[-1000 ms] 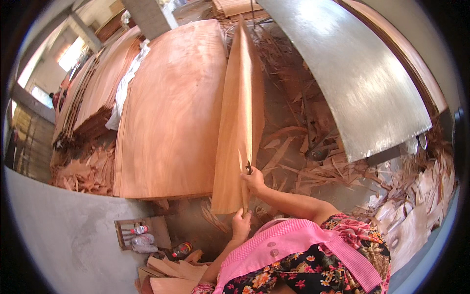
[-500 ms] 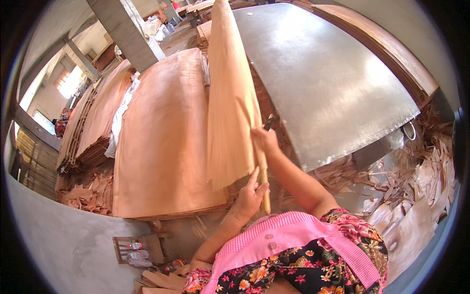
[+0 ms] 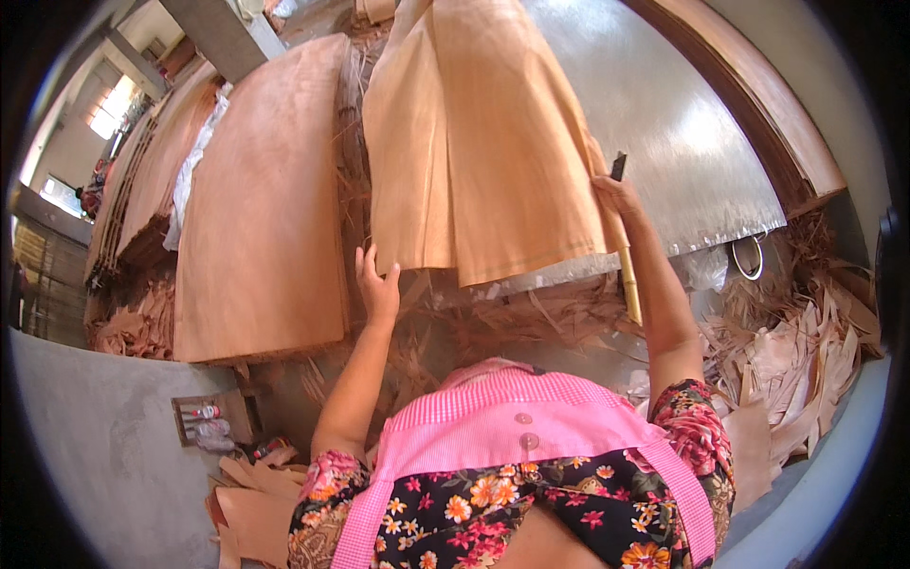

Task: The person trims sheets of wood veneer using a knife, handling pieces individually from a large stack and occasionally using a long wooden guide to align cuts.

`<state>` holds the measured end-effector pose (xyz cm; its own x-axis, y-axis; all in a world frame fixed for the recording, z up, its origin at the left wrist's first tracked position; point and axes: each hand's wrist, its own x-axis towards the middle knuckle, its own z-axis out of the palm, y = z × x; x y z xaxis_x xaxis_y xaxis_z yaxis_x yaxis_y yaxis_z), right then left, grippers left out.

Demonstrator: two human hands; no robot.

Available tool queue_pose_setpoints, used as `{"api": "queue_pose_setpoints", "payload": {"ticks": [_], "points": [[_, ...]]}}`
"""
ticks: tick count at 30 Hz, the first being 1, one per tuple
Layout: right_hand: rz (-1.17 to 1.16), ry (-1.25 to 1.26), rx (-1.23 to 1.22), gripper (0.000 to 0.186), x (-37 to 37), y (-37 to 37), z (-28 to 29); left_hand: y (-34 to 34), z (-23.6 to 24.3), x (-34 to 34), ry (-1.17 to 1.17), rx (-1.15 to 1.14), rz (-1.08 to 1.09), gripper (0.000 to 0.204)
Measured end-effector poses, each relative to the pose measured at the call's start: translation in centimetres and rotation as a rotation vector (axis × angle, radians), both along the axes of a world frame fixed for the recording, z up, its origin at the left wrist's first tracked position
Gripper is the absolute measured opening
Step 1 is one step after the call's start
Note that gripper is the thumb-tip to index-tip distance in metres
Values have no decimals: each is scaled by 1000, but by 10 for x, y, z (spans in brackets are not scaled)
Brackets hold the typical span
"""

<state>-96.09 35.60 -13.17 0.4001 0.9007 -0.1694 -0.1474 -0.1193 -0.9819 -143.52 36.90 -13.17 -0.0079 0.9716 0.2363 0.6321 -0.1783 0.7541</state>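
Note:
A thin tan wood veneer sheet (image 3: 521, 142) hangs spread out between my hands, with a fold down its middle. My left hand (image 3: 381, 292) is at its lower left corner, fingers and thumb apart, close against the edge; I cannot tell how firmly it touches. My right hand (image 3: 618, 197) is closed round a yellowish stick (image 3: 629, 284), which looks like bamboo and runs down beside my forearm. The sheet's right edge lies against that hand. A dark, flat tool end (image 3: 619, 166) sticks up above the fist; its kind is unclear.
A metal-topped table (image 3: 692, 123) lies beyond the sheet on the right. Stacked veneer (image 3: 265, 209) stands at left, with another stack (image 3: 758, 85) at far right. Torn veneer scraps (image 3: 787, 370) cover the floor. A white ring (image 3: 748, 258) hangs at the table's corner.
The narrow, rolled-looking sheet has opened out wide. My left hand has moved left, off the stick, to the sheet's corner; my right hand has moved right and up with the stick.

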Motion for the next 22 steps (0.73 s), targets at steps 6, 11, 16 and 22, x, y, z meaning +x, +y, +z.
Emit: {"api": "queue_pose_setpoints", "payload": {"ticks": [6, 11, 16, 22], "points": [[-82, -54, -95, 20, 47, -49, -1, 37, -45, 35, -1, -203, 73, 55], [-100, -50, -174, 24, 82, -60, 12, 45, -49, 90, 420, 203, -425, 54], [-103, -71, -232, 25, 131, -53, 13, 49, -59, 153, 543, 129, -613, 51], [-82, 14, -272, 34, 158, -63, -10, 46, -57, 200, 522, 260, -661, 46]]}}
